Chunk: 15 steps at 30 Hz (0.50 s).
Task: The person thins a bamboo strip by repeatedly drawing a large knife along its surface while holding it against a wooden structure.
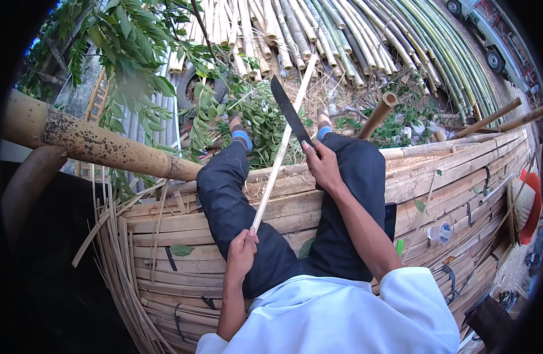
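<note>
My left hand [242, 252] is closed around the near end of a long, pale bamboo strip [278, 159], which rests over my left thigh and slants up and away between my legs. My right hand [323, 165] grips a machete [290, 110] by its handle, above my right knee. The dark blade points away and to the left, crossing the strip in the view; whether it touches the strip I cannot tell. Under me is a seat of stacked split bamboo slats [183, 239].
Many bamboo poles [318, 29] lie beyond my feet. A thick bamboo pole [100, 138] juts in from the left, beside leafy branches [129, 47]. An upright bamboo stump [377, 115] stands beyond my right knee. A red-and-cream hat [524, 206] hangs at right; a tyre [200, 88] lies behind leaves.
</note>
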{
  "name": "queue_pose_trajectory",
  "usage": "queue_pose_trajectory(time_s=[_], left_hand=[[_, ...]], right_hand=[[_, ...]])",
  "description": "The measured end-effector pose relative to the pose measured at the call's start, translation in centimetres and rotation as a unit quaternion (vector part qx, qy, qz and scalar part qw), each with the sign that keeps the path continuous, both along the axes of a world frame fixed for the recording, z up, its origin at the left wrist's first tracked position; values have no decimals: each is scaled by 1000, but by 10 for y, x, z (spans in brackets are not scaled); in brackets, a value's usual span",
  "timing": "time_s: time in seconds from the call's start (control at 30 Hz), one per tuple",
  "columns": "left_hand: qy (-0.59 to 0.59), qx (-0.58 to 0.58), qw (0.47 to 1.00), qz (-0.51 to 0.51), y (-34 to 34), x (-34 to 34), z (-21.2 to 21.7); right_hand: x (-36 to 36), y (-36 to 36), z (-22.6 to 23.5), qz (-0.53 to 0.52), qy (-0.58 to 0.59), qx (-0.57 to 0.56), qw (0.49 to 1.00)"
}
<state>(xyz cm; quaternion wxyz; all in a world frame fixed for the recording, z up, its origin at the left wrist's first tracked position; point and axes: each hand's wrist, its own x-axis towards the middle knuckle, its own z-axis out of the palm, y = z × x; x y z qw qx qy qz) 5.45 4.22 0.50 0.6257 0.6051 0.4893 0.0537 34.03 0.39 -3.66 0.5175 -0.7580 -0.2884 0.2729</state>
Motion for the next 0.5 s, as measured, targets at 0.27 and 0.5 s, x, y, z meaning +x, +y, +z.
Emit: queue_pose_trajectory(time_s=[0.27,0.5], left_hand=[[0,-70,997,24,-1,1,6],[8,17,1000,7,-5,-6,-9]], right_hand=[[-25,-8,-8,100,-292,72,949],[-34,-3,-12,176,-345,64,920]])
